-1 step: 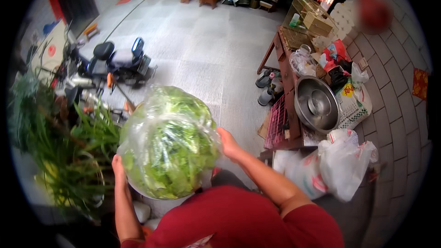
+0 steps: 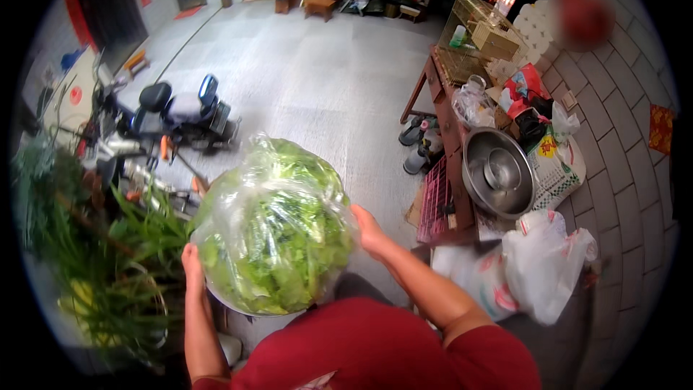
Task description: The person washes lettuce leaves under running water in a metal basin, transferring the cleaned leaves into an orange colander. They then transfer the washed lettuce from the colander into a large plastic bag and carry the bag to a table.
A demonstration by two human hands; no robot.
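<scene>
Held between both hands in front of my body is a wide round bowl (image 2: 242,309), heaped with leafy green vegetables (image 2: 278,263). Clear plastic film or a bag (image 2: 271,186) is drawn over the greens, bunched and shiny on top. My left hand (image 2: 193,269) grips the bowl's left side, its fingers partly hidden beneath. On the opposite side my right hand (image 2: 369,231) is closed around the edge, thumb up, with the other fingers out of sight. Only a thin pale strip of the bowl's rim shows near my red shirt.
Potted plants (image 2: 108,267) crowd the left, with a parked scooter (image 2: 180,112) beyond. Along the right wall, a wooden table (image 2: 449,119) bears a metal basin (image 2: 473,173), a wire cage (image 2: 469,18) and bags. White plastic bags (image 2: 545,267) stand nearer me. Grey floor (image 2: 310,65) stretches ahead.
The covered bowl and both hands have shifted slightly to the right in view, while the far background has slid a little left and up. Both hands keep their hold.
</scene>
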